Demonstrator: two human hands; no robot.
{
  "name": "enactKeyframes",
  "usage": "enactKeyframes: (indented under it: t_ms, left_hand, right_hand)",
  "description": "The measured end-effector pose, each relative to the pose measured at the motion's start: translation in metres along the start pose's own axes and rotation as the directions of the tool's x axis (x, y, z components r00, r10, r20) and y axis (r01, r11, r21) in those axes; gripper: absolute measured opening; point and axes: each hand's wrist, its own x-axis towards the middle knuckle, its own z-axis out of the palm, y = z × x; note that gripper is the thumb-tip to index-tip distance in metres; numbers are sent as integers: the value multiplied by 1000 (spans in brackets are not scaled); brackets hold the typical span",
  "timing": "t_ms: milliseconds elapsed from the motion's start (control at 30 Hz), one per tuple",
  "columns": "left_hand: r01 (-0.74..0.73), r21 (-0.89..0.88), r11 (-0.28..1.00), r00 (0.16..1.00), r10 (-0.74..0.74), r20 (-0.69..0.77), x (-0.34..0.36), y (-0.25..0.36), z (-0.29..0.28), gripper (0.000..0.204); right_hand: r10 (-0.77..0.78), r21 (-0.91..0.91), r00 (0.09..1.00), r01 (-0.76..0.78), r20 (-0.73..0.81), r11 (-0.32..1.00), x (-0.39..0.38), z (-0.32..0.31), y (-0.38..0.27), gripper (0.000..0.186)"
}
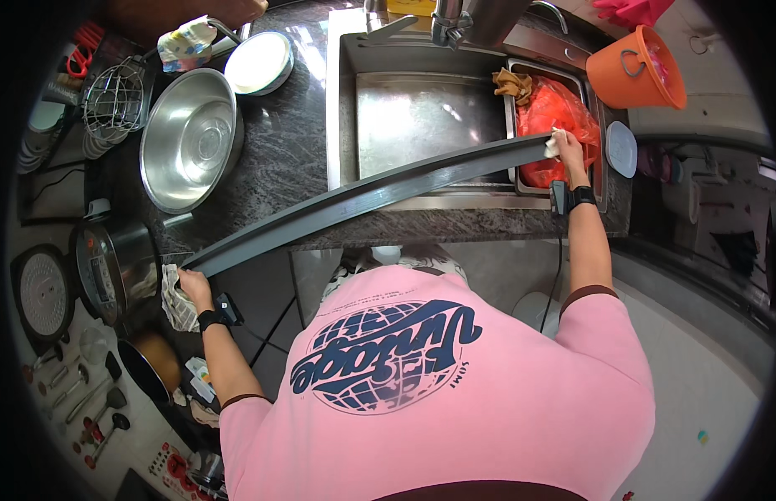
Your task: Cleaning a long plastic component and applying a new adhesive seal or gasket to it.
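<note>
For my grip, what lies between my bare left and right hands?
In the head view, a long grey channel-shaped strip spans left hand to right hand, crossing the rectangular steel sink.

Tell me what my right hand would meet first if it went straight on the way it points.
Probably the red plastic bag just beyond your right hand, though the depth between them is unclear.

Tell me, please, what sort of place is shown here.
Most likely a home kitchen: a stainless-steel sink sits in a dark marbled countertop, and cooking utensils show at the left.
</note>
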Motion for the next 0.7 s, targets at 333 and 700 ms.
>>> enactKeyframes:
  t_ms: [333,700]
  left_hand:
    - [-67,-47,997,985,58,-162,-6,-7,2,27]
    - [-18,3,1000,985,18,-171,-14,-7,1,29]
  right_hand:
    - [278,214,951,-302,136,929,6,2,0,25]
    - [111,99,940,-83,-323,992,-39,-13,-40,23]
